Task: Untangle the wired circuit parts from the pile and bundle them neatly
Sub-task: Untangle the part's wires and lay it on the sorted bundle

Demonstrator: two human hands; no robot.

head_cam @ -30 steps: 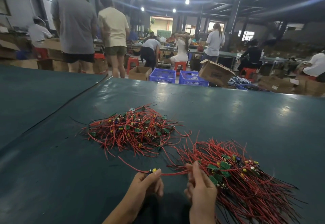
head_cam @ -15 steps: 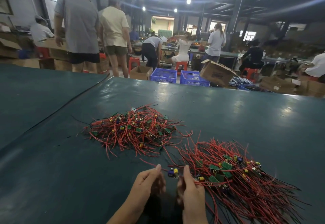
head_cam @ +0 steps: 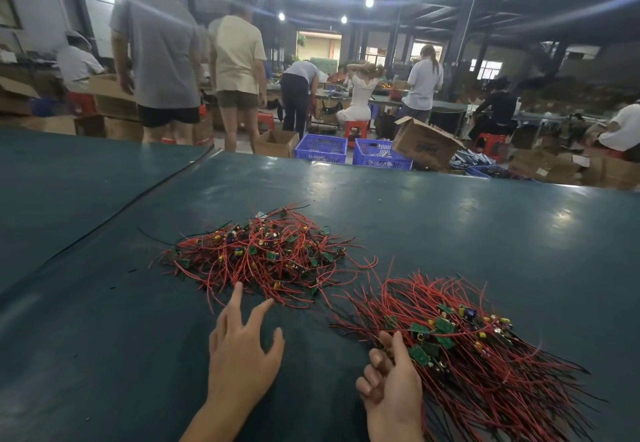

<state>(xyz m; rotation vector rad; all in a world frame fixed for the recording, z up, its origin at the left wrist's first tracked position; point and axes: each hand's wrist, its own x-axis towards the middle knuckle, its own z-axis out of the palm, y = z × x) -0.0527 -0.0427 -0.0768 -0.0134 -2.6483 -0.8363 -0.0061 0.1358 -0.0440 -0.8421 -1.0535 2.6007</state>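
Your left hand [head_cam: 242,348] is released, fingers straight and spread, just on your side of the tangled pile of red-wired green circuit boards [head_cam: 263,251] on the dark green table [head_cam: 450,219]. Its index fingertip [head_cam: 238,287] lies at the pile's near edge among the outermost loops, gripping nothing. Right of the pile and nearer you, the combed bundle of red and black wires with green boards [head_cam: 460,344] fans off to the right. Your right hand [head_cam: 391,386] lies against that bundle's left edge, fingers loosely curled; I cannot tell whether it pinches a wire. Beyond the pile, past the table's far edge, stand blue plastic crates [head_cam: 321,148].
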